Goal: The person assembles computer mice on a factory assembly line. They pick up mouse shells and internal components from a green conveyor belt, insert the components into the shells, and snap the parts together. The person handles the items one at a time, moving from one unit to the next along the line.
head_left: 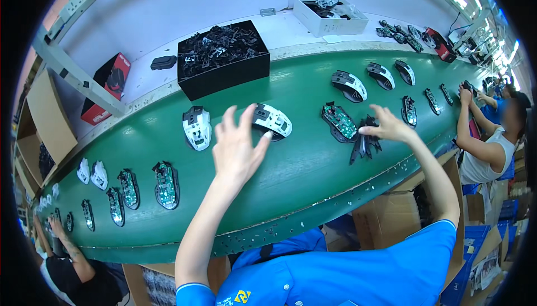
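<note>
My left hand (238, 146) spans the near end of a white-and-black computer mouse shell (274, 120), thumb and index finger at its opposite edges and the other fingers raised. Left of it, another white mouse shell (197, 129) lies on the green bench. My right hand (391, 127) has its thumb on a small heap of black plastic parts (364, 146), with the index finger stretched apart from the thumb. Beside that heap sits a mouse base with a green circuit board (340, 121). Whether the right fingertips grip a part is hard to see.
A black box of small black parts (224, 82) stands at the back, with a white box (331, 24) farther right. Several mouse bases (166, 186) and shells (349, 86) line the green bench (279, 188). Co-workers sit at both ends, one in a white top (492, 146).
</note>
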Motion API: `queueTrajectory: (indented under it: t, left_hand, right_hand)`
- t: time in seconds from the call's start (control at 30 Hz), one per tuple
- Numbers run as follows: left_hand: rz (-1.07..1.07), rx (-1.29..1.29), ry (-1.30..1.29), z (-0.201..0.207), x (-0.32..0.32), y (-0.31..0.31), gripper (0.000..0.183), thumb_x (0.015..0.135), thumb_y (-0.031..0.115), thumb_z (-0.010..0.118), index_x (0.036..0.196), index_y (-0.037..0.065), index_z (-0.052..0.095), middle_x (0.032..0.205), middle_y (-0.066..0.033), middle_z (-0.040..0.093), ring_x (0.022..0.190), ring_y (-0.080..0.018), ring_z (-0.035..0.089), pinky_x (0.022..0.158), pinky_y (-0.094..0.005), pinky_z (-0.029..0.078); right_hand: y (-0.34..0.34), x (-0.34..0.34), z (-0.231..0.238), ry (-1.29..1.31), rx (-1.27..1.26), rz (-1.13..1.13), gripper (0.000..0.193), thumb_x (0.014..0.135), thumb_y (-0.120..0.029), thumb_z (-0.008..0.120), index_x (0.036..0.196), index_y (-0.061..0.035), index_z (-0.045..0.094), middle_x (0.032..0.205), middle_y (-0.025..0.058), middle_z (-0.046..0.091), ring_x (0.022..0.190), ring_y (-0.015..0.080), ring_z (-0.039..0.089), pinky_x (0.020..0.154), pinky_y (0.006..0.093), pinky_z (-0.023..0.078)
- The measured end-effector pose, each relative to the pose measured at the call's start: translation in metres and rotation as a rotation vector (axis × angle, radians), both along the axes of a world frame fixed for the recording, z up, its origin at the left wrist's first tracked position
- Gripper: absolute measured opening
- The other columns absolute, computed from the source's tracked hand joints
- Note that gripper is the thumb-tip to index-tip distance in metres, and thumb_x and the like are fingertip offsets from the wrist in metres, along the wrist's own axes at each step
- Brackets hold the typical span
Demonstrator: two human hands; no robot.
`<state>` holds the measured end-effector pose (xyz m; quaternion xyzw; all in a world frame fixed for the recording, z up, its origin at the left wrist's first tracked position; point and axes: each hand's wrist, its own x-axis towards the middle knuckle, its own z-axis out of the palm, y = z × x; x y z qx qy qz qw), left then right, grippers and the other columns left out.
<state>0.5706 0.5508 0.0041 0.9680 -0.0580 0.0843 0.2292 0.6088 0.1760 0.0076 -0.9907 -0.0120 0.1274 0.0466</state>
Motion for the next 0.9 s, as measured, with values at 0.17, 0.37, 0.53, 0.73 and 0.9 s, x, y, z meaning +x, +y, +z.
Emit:
queueTrajectory:
  t: [0.17,0.37,0.53,0.73,0.9]
  left_hand:
    - [-0.074,0.099,-0.029,-0.028,0.038,-0.047,0.049,0.077,0.041,0.064,0.12,0.02,0.055,0.131,-0.0155,0.044,0.114,-0.0391,0.044,0.078,-0.0471,0.052]
    - [-0.461,-0.023,-0.078,-0.051,0.013,0.013,0.016,0.075,0.024,0.063,0.084,0.011,0.061,0.123,-0.0081,0.054,0.124,-0.0363,0.038,0.095,-0.0501,0.04]
    - [-0.496,-0.011,-0.093,-0.044,-0.045,0.114,0.028,0.065,0.013,0.066,0.093,0.013,0.063,0.126,-0.008,0.053,0.126,-0.03,0.04,0.105,-0.0494,0.029]
    - [0.079,0.058,-0.143,-0.036,-0.073,0.127,0.078,0.061,0.027,0.079,0.127,0.003,0.047,0.112,-0.0156,0.051,0.105,-0.0317,0.044,0.092,-0.0441,0.038]
    - [0.225,0.143,-0.056,-0.04,-0.072,0.126,0.079,0.058,0.042,0.078,0.12,0.0,0.053,0.108,-0.0125,0.056,0.102,-0.0291,0.046,0.087,-0.0399,0.039]
  right_hand:
    - [0.0,-0.017,-0.03,-0.101,0.263,-0.042,0.078,0.069,-0.052,0.074,0.123,-0.0028,0.046,0.105,0.0181,0.057,0.097,0.0305,0.059,0.079,0.0443,0.051]
    - [0.005,-0.035,-0.01,0.179,0.715,-0.325,0.046,0.075,-0.026,0.075,0.104,0.0037,0.055,0.078,0.008,0.061,0.055,0.0115,0.059,0.035,0.0208,0.046]
    - [0.089,-0.043,0.022,0.462,0.916,-0.206,0.045,0.077,-0.025,0.074,0.104,0.0043,0.055,0.078,0.0085,0.06,0.053,0.0113,0.058,0.037,0.0214,0.047]
    - [0.235,-0.036,-0.014,0.673,0.959,-0.022,0.049,0.08,-0.031,0.071,0.105,0.0067,0.054,0.082,0.0106,0.06,0.052,0.0129,0.058,0.037,0.0231,0.049]
    - [0.283,-0.03,-0.018,0.678,0.754,0.082,0.057,0.082,-0.039,0.067,0.111,0.0081,0.051,0.086,0.0161,0.063,0.051,0.0172,0.063,0.036,0.0249,0.05]
